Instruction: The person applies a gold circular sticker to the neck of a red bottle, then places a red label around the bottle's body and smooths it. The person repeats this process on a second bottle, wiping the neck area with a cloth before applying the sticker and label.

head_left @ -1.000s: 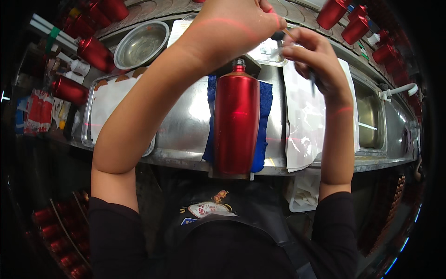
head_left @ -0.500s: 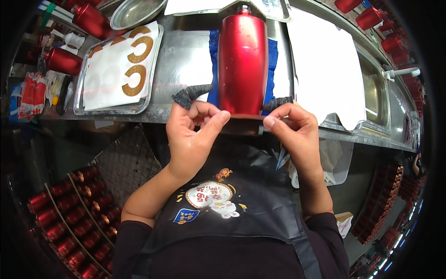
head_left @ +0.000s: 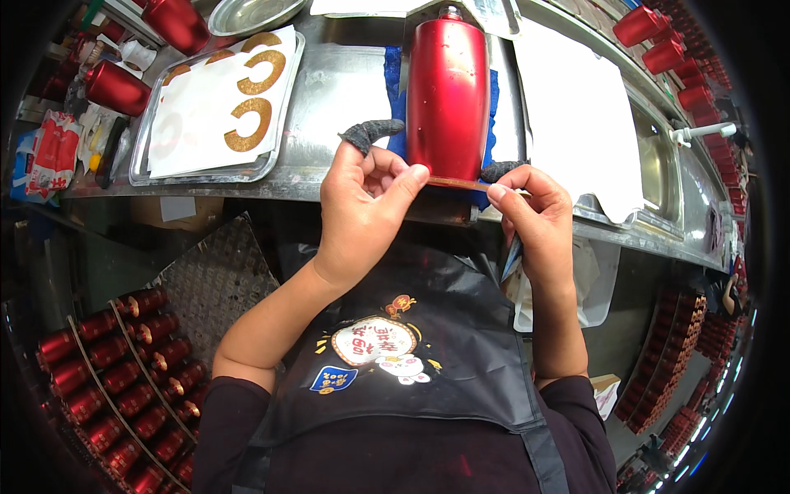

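Observation:
A shiny red bottle (head_left: pixel 448 99) lies on a blue cloth (head_left: pixel 396 90), its neck pointing away from me and its base toward me. A thin gold-brown strip (head_left: pixel 457 184) stretches along the near end of the bottle. My left hand (head_left: pixel 360 206) pinches the strip's left end between thumb and fingers, and my right hand (head_left: pixel 539 216) pinches its right end. Both hands wear dark coverings on their index fingers. Whether the strip touches the bottle all along, I cannot tell.
To the left, a metal tray (head_left: pixel 276 152) holds white sheets (head_left: pixel 193 132) with C-shaped gold decals (head_left: pixel 247 125). A metal bowl (head_left: pixel 253 15) stands behind it. White sheeting (head_left: pixel 576 115) lies on the right, before a sink (head_left: pixel 658 160) with a white tap (head_left: pixel 704 132). Racked red bottles (head_left: pixel 123 375) stand lower left.
The bottle and bench have shifted slightly up and right in view. Both hands have moved along, and more of the gold-brown strip shows between them.

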Demonstrator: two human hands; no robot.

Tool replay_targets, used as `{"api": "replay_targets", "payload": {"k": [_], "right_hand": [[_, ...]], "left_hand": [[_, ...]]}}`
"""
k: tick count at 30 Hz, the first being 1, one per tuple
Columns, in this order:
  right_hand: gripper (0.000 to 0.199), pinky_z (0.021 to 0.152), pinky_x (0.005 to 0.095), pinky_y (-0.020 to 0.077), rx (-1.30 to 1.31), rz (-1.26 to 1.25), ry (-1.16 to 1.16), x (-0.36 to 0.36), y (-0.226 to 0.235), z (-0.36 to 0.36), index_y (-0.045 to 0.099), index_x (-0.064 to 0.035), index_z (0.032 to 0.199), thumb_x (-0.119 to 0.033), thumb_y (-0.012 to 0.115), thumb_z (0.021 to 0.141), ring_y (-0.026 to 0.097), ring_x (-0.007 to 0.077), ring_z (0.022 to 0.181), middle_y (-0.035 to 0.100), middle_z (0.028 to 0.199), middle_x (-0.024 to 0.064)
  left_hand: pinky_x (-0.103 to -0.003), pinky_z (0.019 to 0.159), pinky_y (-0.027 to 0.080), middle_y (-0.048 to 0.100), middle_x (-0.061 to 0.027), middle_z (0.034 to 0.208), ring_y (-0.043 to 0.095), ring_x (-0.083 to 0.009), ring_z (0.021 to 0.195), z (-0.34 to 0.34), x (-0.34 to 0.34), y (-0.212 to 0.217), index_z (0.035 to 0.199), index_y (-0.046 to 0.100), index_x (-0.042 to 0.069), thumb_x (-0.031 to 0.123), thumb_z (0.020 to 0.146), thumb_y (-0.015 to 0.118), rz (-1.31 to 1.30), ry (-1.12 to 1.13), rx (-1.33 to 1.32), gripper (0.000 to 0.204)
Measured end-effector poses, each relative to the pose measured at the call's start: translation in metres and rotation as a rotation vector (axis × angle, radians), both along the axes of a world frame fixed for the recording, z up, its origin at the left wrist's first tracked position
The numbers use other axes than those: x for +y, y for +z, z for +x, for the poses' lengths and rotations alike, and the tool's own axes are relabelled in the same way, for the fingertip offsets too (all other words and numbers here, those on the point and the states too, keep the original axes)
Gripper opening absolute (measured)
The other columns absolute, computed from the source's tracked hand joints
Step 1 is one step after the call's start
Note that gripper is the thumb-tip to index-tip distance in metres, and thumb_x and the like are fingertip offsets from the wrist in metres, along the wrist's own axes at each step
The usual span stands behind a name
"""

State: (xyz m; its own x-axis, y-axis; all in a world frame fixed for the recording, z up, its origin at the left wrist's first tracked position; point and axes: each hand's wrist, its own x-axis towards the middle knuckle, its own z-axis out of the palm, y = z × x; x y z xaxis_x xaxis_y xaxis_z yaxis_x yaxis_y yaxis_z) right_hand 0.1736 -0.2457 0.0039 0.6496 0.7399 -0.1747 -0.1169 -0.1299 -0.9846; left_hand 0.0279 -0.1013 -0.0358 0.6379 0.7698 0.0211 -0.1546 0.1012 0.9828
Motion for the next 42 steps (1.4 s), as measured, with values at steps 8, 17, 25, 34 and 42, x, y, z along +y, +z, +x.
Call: {"api": "replay_targets", "payload": {"k": [8, 17, 25, 34, 42], "right_hand": [[0.011, 0.047, 0.017, 0.033, -0.011, -0.019, -0.01, -0.001, 0.002, -0.003, 0.065, -0.004, 0.085, -0.011, 0.07, 0.092, 0.046, -0.0007, 0.052, 0.055, 0.066, -0.0062], [0.01, 0.046, 0.0173, 0.0332, -0.036, -0.008, -0.017, -0.001, 0.005, -0.004, 0.065, -0.0036, 0.085, -0.01, 0.07, 0.091, 0.046, 0.0001, 0.053, 0.055, 0.069, -0.0049], [0.01, 0.046, 0.0175, 0.0332, -0.029, 0.012, -0.019, -0.001, 0.002, -0.003, 0.064, -0.0039, 0.084, -0.009, 0.07, 0.091, 0.046, 0.0005, 0.052, 0.055, 0.068, -0.0049], [0.011, 0.048, 0.0171, 0.0321, -0.023, 0.015, -0.033, -0.001, 0.003, -0.005, 0.064, -0.0043, 0.084, -0.01, 0.07, 0.091, 0.045, 0.0001, 0.053, 0.054, 0.067, -0.0055], [0.011, 0.047, 0.0172, 0.0326, -0.027, 0.014, -0.03, -0.001, 0.005, -0.003, 0.064, -0.0041, 0.084, -0.01, 0.069, 0.092, 0.046, 0.0001, 0.053, 0.054, 0.067, -0.0056]], "left_hand": [[-0.027, 0.09, 0.051, 0.063, -0.0114, 0.128, 0.06, -0.0123, 0.105, -0.01, 0.023, -0.014, 0.137, 0.053, 0.0, 0.006, 0.095, 0.068, 0.027, -0.056, 0.025, 0.046], [-0.039, 0.12, 0.031, 0.049, -0.0188, 0.15, 0.043, -0.0259, 0.144, 0.005, 0.015, -0.016, 0.151, 0.041, -0.002, 0.013, 0.096, 0.07, -0.021, -0.205, -0.123, 0.064], [-0.038, 0.119, 0.033, 0.049, -0.0192, 0.15, 0.043, -0.0255, 0.143, 0.006, 0.012, -0.017, 0.151, 0.041, -0.003, 0.015, 0.096, 0.072, 0.044, -0.183, -0.123, 0.066], [-0.036, 0.117, 0.035, 0.047, -0.0138, 0.154, 0.045, -0.0211, 0.141, 0.001, 0.015, -0.018, 0.154, 0.04, 0.0, 0.009, 0.104, 0.057, -0.143, -0.222, -0.146, 0.053], [-0.037, 0.117, 0.035, 0.05, -0.017, 0.149, 0.046, -0.0231, 0.14, 0.007, 0.007, -0.019, 0.152, 0.039, -0.004, 0.016, 0.099, 0.069, 0.041, -0.183, -0.115, 0.064]]}}
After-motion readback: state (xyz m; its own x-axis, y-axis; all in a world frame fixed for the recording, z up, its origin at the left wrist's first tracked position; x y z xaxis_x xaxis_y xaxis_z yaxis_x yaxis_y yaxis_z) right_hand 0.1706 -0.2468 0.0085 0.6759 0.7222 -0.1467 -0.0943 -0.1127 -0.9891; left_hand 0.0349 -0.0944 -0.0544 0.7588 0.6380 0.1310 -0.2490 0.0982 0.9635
